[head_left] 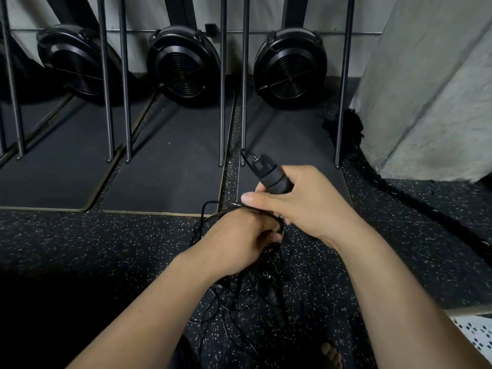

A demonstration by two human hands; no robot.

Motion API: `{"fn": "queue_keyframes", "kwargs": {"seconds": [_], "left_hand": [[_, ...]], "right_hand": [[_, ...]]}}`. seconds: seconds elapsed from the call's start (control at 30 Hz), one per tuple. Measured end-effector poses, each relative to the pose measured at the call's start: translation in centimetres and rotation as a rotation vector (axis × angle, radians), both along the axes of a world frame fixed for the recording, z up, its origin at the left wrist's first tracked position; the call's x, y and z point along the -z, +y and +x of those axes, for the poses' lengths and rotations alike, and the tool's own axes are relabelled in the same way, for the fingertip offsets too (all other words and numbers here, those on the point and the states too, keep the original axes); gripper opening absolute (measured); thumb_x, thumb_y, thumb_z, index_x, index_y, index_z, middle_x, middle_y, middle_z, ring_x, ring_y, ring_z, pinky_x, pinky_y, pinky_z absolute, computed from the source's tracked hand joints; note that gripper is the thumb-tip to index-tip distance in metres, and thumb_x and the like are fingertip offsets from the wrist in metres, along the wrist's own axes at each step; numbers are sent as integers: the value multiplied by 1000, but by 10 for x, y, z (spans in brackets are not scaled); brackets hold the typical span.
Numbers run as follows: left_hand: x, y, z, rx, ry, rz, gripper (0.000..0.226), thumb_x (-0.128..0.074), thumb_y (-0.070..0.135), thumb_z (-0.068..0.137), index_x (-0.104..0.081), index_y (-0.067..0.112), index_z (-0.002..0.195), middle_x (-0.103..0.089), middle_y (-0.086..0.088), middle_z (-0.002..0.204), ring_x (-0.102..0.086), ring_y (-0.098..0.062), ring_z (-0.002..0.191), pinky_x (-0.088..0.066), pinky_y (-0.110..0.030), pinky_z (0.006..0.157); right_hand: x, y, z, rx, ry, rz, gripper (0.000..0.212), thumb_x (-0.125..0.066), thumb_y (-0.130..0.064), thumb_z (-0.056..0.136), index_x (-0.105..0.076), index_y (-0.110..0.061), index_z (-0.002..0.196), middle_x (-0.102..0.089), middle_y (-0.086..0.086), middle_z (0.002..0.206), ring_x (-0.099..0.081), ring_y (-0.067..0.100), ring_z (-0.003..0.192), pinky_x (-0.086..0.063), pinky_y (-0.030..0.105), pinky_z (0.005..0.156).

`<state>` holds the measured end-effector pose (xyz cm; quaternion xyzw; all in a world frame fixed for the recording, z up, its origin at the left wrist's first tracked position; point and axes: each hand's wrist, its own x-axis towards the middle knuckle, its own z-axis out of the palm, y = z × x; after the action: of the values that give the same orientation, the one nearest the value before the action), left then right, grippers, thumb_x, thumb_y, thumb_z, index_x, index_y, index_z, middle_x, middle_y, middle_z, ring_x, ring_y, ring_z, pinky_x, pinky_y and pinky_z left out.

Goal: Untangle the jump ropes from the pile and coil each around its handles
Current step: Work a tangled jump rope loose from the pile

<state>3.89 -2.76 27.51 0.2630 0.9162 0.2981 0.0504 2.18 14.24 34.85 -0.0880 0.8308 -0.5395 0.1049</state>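
Note:
My right hand (300, 201) grips a black jump-rope handle (269, 173) whose capped end points up and to the left. Just below it, my left hand (239, 235) curls around thin black cord (278, 225) that runs from the handle. Under both hands a tangled pile of black ropes (239, 296) lies on the speckled floor, with other handles (274, 296) in it. How many ropes the pile holds cannot be made out.
Black mats (165, 161) and several upright steel bars (222, 102) stand ahead, with three black fan wheels (290, 67) behind them. A thick black battle rope (399, 193) runs along the floor at right beside a grey concrete wall (426, 102). A bare foot (331, 355) shows near the bottom.

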Motion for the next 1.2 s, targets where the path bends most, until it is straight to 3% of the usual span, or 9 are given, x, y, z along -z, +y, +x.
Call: {"fn": "queue_keyframes", "kwargs": {"seconds": [0.17, 0.3, 0.43, 0.6, 0.8, 0.9, 1.0, 1.1, 1.2], "left_hand": [[4, -8, -4, -37, -30, 76, 6, -69, 28, 102, -69, 24, 98, -64, 12, 102, -62, -11, 94, -54, -34, 84], [3, -16, -9, -27, -2, 101, 12, -73, 24, 100, -68, 25, 90, -58, 21, 99, -59, 3, 94, -45, -14, 84], [5, -22, -14, -77, -38, 226, 13, -77, 21, 97, -72, 17, 86, -63, 5, 96, -65, -15, 90, -52, -33, 83], [-4, -26, -16, -200, -75, 355, 2, -78, 29, 96, -80, 28, 95, -69, 13, 95, -68, -7, 92, -52, -24, 84], [-22, -27, -12, -398, 295, 242, 12, -80, 28, 94, -76, 28, 105, -65, 17, 100, -65, -9, 97, -56, -42, 88], [-34, -13, 6, -399, 443, 282, 10, -79, 19, 92, -70, 24, 94, -60, 13, 84, -60, -10, 78, -51, -30, 71], [-38, 1, 20, -209, 70, 313, 22, -74, 32, 98, -67, 23, 79, -67, 13, 65, -61, -5, 53, -42, -16, 53], [-12, 6, 20, -86, -321, -3, 43, -66, 64, 96, -71, 24, 80, -73, 8, 66, -70, -6, 58, -59, -29, 58], [26, 6, 11, -227, -330, -441, 72, -48, 89, 85, -63, 19, 78, -64, 5, 64, -67, -14, 63, -54, -31, 56]], "right_hand": [[-5, 7, 2, -135, -31, 77, 24, -95, -30, 80, -76, -19, 88, -76, -3, 72, -68, 10, 61, -53, 31, 64], [2, 10, -2, -35, 97, 316, 17, -83, -34, 88, -70, -24, 85, -76, -9, 72, -71, 9, 68, -59, 39, 72], [6, 12, -5, 12, 79, 259, 19, -81, -41, 87, -71, -25, 84, -76, -8, 74, -73, 13, 72, -62, 45, 76], [5, 9, -5, 160, 171, 196, 19, -86, -37, 87, -71, -27, 78, -73, -12, 72, -68, 9, 67, -58, 38, 70], [5, 10, -6, 230, 147, 78, 18, -86, -33, 89, -72, -26, 81, -79, -10, 78, -78, 10, 78, -61, 47, 87], [5, 9, -8, 276, 142, -7, 17, -86, -33, 89, -73, -23, 85, -80, -7, 78, -79, 13, 79, -62, 55, 85], [3, 7, -8, 337, 163, -90, 18, -88, -29, 89, -73, -20, 86, -80, -4, 78, -79, 12, 76, -62, 53, 84], [0, 7, -8, 381, 164, -153, 17, -87, -24, 90, -72, -16, 88, -81, -3, 81, -79, 13, 74, -60, 44, 77], [-5, 8, -7, 404, 164, -211, 16, -86, -21, 91, -71, -16, 88, -81, -4, 82, -79, 13, 74, -54, 31, 72]]}}
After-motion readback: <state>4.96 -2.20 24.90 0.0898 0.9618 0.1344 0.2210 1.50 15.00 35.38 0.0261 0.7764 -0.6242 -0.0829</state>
